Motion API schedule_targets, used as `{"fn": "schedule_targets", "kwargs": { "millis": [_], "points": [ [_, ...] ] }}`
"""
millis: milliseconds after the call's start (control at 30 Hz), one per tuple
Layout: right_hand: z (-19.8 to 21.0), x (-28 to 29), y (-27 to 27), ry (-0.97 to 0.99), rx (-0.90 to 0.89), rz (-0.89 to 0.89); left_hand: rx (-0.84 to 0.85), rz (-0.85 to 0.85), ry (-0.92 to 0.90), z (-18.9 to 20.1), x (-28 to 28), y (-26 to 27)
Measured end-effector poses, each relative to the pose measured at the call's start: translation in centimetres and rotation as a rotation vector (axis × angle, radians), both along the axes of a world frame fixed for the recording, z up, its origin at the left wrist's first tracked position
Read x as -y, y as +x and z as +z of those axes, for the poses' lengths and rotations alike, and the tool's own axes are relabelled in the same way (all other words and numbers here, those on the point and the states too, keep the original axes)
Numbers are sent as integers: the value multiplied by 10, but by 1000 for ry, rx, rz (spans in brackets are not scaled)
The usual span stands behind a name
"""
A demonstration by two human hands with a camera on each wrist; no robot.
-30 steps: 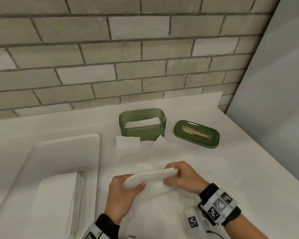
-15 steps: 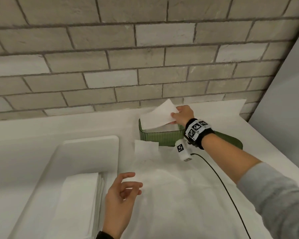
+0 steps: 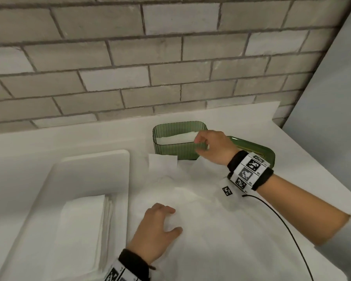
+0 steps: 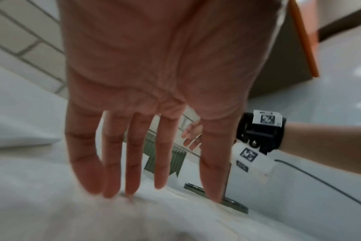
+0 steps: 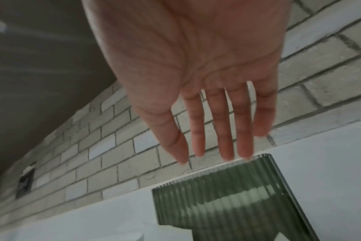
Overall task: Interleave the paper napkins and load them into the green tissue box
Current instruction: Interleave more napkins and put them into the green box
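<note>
Green box: the translucent ribbed green plastic tissue box (image 3: 179, 146) stood open-topped on the white counter (image 3: 304, 179), close to the grey brick wall (image 3: 170, 57), with white folded paper napkins (image 3: 176, 137) lying inside.
Change: half a second before, the right hand pinched a folded napkin over the box; a second before, both hands held that fold together. Now the napkin was in the box and the hand held nothing.
Right hand: the right hand (image 3: 213, 148) hovered at the box's right rim, fingers straight and loose in the wrist view, gripping nothing.
Left hand: the left hand (image 3: 157, 230) had dropped from mid-air onto the spread white napkin sheets (image 3: 221, 230), fingers extended, tips touching paper, gripping nothing.
Meaning: one more interleaved fold appeared loaded; the next probably comes from the sheets under the left hand.
Supply: a stack of flat white napkins (image 3: 81, 232) lay in the white rectangular plastic tray (image 3: 93, 171) at left, so loading looked unfinished.
Lid: the dark green oval lid with a gold-rimmed slot (image 3: 257, 151) lay just beside the box, partly hidden behind the right wrist, not yet fitted.
Writing: no brand or readable text showed; only black-and-white square code markers on the wristbands (image 3: 249, 171).
</note>
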State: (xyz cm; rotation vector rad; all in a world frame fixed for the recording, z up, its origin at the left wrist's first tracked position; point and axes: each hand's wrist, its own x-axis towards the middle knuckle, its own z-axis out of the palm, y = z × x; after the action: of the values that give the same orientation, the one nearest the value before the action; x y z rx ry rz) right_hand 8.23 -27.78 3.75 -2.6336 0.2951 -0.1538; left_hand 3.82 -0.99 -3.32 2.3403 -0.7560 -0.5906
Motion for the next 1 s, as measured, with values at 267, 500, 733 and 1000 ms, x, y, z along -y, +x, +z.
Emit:
{"fn": "schedule_targets", "kwargs": {
  "millis": [267,500,733,1000],
  "points": [
    [-14,21,-42,-324,-678,-36,27,-261,366,18,67,36],
    [-38,39,-78,-274,-593,-312,182,-183,597,23,130,73],
    [-56,44,-89,-37,-530,-426,5,-128,519,8,169,83],
    [-60,48,-91,-18,-287,-502,-169,58,-133,14,156,83]
  ]
}}
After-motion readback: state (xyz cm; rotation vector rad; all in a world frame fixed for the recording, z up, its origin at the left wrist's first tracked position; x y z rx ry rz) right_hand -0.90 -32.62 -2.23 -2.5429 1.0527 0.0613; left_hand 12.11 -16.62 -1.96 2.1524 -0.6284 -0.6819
